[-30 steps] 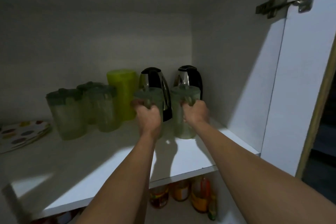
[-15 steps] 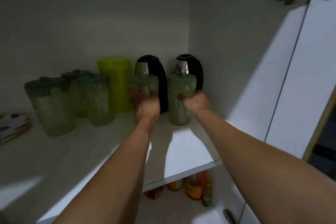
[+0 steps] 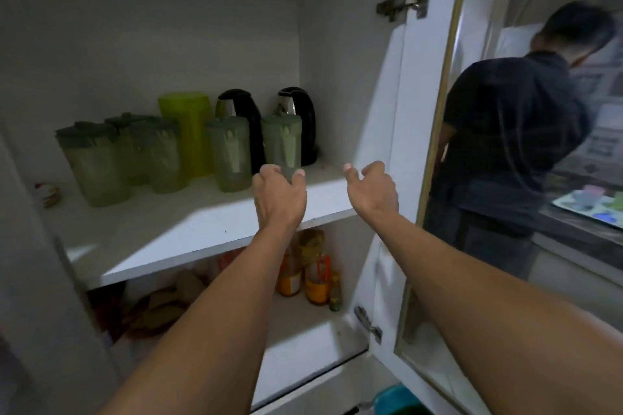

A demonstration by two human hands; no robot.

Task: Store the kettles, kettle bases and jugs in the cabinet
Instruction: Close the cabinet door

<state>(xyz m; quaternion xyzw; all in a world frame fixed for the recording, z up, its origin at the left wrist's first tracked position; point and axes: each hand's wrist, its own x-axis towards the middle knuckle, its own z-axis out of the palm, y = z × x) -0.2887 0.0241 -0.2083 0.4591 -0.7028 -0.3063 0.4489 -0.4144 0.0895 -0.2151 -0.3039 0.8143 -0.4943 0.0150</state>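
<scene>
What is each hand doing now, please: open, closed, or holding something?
Left hand: open, holding nothing, just in front of a jug.
Right hand: open, holding nothing.

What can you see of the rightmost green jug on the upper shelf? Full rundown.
The rightmost green jug is a tall, translucent pale-green plastic vessel with a darker green lid. It stands upright on the white shelf, near the front right, directly ahead of the right black kettle and beside a matching jug. Its contents, if any, cannot be told. The left hand is open in front of its base, fingertips close to it; contact is unclear. The right hand is clear of it.
</scene>
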